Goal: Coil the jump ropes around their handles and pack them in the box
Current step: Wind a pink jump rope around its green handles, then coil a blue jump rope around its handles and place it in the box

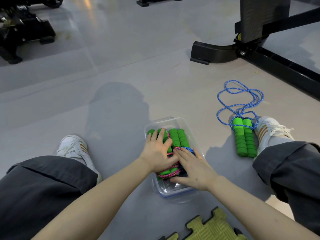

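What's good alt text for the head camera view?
A seated person's left hand and right hand press coiled jump ropes with green handles into a clear box on the floor; a blue rope lies loose by the right shoe.

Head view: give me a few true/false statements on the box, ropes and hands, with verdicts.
1. The left hand and the right hand both reach into the clear box. True.
2. The blue rope by the right shoe is coiled round its green handles. False: it lies in loose loops on the floor.
3. A pink rope is in the box. True.
4. The box has a lid on. False: it is open on top.
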### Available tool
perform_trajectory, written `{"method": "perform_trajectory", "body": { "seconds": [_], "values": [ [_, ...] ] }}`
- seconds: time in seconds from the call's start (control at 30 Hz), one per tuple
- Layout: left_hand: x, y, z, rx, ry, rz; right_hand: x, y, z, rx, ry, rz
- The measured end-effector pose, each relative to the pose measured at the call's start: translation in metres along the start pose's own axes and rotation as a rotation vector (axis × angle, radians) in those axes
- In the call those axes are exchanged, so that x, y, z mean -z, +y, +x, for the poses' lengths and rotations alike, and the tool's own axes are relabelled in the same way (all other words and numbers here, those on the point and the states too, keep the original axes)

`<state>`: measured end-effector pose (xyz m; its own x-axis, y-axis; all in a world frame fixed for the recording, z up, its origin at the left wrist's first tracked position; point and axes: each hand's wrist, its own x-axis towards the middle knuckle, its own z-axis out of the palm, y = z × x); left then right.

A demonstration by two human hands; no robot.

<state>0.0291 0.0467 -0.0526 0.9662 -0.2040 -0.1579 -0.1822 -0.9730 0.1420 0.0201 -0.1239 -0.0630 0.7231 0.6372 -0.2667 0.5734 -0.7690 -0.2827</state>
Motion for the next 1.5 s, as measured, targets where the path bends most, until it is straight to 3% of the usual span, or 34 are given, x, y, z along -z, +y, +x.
{"method": "perform_trajectory", "body": {
  "seconds": [0.3,0.37,0.53,0.63,0.93,1.1,1.33,1.5],
  "values": [
    [-0.006,0.001,-0.003,-0.059,0.072,0.034,-0.001,-0.006,0.001,-0.047,-0.008,-0.084],
    [-0.004,0.002,-0.004,-0.056,0.012,0.088,0.002,-0.006,-0.001,-0.014,0.036,-0.089],
    [0.008,0.005,-0.002,-0.085,-0.022,0.171,0.029,-0.005,0.001,0.043,0.023,0.082],
    [0.017,0.009,0.000,-0.077,-0.019,0.197,0.044,0.000,0.004,-0.012,0.093,0.263],
    [0.024,0.033,0.004,-0.103,-0.045,0.197,0.048,0.017,0.002,-0.069,0.204,0.176],
    [0.027,0.067,0.044,-0.194,0.086,0.221,0.061,0.048,-0.002,-0.216,0.326,0.067],
    [0.029,0.121,0.097,-0.230,0.119,0.262,0.061,0.120,-0.014,-0.638,0.175,-0.076],
    [0.013,0.127,0.114,-0.342,0.064,0.300,0.045,0.162,-0.005,-0.960,0.049,0.062]
  ]
}}
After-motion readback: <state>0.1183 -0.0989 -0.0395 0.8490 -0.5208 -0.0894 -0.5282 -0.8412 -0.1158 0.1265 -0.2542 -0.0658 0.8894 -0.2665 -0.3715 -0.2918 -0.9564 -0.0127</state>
